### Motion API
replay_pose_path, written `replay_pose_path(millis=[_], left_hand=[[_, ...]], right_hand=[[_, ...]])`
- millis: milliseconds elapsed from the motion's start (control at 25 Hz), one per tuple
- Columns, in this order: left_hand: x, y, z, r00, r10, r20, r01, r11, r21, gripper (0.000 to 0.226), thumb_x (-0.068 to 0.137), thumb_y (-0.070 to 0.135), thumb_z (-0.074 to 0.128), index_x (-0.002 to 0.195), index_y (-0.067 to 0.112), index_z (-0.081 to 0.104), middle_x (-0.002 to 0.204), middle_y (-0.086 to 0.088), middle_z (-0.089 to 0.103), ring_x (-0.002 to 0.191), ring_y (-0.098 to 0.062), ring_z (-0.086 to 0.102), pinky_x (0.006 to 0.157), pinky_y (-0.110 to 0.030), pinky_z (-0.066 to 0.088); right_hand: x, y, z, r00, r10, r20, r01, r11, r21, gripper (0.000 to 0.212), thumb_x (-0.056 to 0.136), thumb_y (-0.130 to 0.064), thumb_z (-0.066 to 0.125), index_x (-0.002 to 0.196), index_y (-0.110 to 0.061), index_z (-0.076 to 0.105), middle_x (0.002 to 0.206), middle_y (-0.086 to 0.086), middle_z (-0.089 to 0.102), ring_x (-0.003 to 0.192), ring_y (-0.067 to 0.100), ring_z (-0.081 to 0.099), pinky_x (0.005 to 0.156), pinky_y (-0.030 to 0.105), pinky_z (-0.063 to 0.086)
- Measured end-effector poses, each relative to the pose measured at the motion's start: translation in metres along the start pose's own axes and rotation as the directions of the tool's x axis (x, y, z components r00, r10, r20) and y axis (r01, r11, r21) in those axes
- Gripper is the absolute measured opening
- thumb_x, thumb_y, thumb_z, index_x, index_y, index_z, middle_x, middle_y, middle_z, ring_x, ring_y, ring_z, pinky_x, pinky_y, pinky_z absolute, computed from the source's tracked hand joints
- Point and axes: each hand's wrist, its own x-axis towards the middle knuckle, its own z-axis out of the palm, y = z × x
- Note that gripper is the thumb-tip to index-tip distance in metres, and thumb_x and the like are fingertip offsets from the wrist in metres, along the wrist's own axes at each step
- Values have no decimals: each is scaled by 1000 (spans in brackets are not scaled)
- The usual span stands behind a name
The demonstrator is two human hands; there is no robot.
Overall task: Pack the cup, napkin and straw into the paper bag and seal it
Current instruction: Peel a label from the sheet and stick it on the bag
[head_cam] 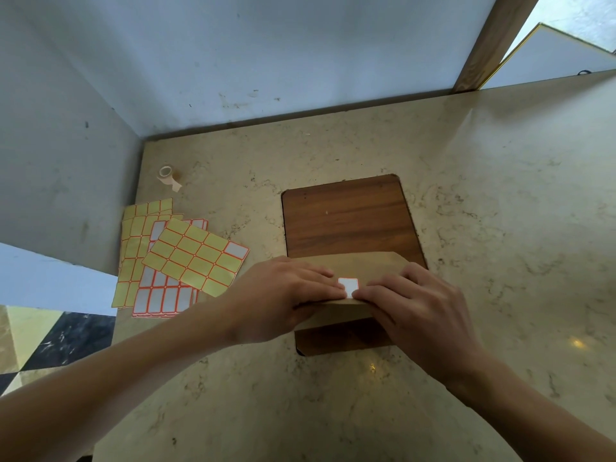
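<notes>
A brown paper bag (pixel 353 263) stands on a wooden board (pixel 346 218), its top folded over toward me. A white sticker with a red border (pixel 348 285) lies across the edge of the fold. My left hand (pixel 283 295) rests flat on the bag's left side, fingertips touching the sticker. My right hand (pixel 416 308) presses on the right side, fingertips at the sticker's lower edge. Cup, napkin and straw are not visible.
Several sheets of yellow and white label stickers (pixel 176 258) lie fanned out left of the board. A small roll of tape (pixel 166 173) sits near the back left corner. White walls bound the marble counter (pixel 500 228) at the back and left.
</notes>
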Motion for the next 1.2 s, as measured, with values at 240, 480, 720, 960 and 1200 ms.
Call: replay_pose_path(millis=[240,480,720,960,1200], left_hand=[[-8,3,9,986,-42,-164,40,999,-15,21,87,26,63,108,28,65,97,10,71,89,-10,64,73,-27,49],[-32,-6,17,939,-63,-338,102,990,101,19,93,34,55,99,21,68,90,3,71,82,-15,65,65,-34,53],[-60,-10,34,782,-330,-528,272,944,-187,22,89,38,62,97,21,72,91,8,71,86,-10,63,68,-35,54],[-48,-10,40,562,-635,-530,374,767,-522,13,82,22,74,95,22,76,89,10,73,86,-5,63,69,-25,48],[-36,3,28,465,-699,-543,368,711,-600,18,85,8,69,86,26,70,85,13,67,85,5,58,68,-12,41]], right_hand=[[2,-1,-3,998,64,11,-64,998,13,20,87,-29,54,84,-20,71,81,-3,68,67,15,56,60,21,34],[-7,15,-15,992,106,68,-107,994,15,17,88,-29,58,93,-21,72,91,-3,71,76,16,62,58,28,50],[-19,37,-28,934,356,16,-349,903,251,16,77,-21,75,92,-25,77,88,-14,72,80,4,65,67,27,55],[-14,49,-18,682,708,182,-635,451,627,20,75,-10,78,84,-28,78,75,-8,75,72,8,69,74,30,56],[0,50,-25,703,692,163,-577,420,701,20,77,-10,76,79,-29,76,75,-7,74,66,-1,64,77,30,57]])
